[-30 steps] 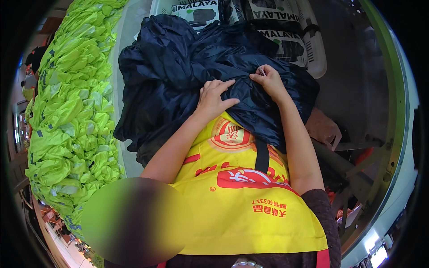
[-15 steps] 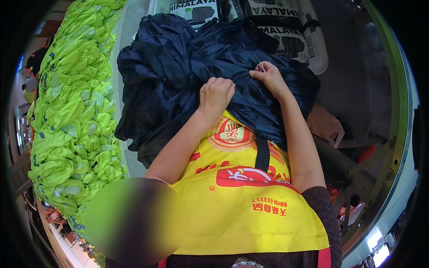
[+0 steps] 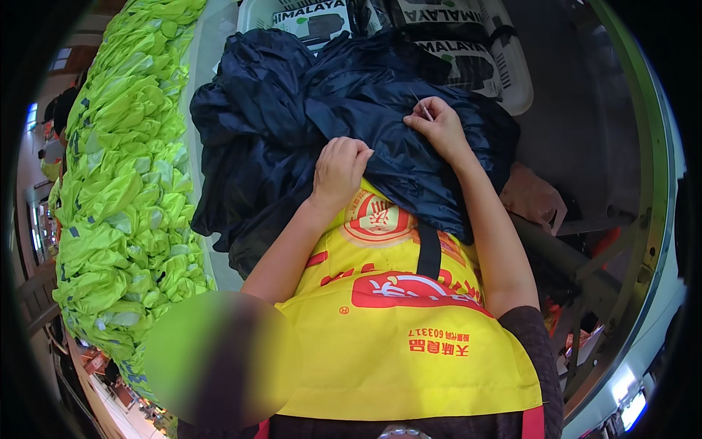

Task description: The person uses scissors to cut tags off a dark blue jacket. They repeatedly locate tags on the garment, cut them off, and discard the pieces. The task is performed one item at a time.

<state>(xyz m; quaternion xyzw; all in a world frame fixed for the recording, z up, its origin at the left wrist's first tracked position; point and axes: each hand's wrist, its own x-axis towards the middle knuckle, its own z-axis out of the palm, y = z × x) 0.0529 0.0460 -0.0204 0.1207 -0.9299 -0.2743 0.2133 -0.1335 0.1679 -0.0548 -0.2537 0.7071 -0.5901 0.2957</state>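
Dark navy, shiny fabric (image 3: 270,124) lies bunched and creased in front of me, spilling toward my lap. My left hand (image 3: 339,170) is closed at its near edge, fingers curled under and pinching the cloth; the fingertips are hidden. Farther right, my right hand (image 3: 440,130) rests over the same fabric, closed on a thin, pointed metal tool (image 3: 424,108). Its tip points up and left, above the cloth. The tool's exact kind is too small to make out. A yellow apron (image 3: 395,314) with red print covers my lap.
Bright lime-green bundled garments (image 3: 124,212) are piled along the left. At the back, a white plastic basket (image 3: 518,80) holds several dark packages with white printed panels (image 3: 314,22). To the right are a metal frame (image 3: 651,175) and a pale crumpled bag (image 3: 532,197).
My left hand has shifted a little left and toward me, its thumb now showing at the side. My right hand keeps the tool and has barely moved, its tip tilting slightly left.
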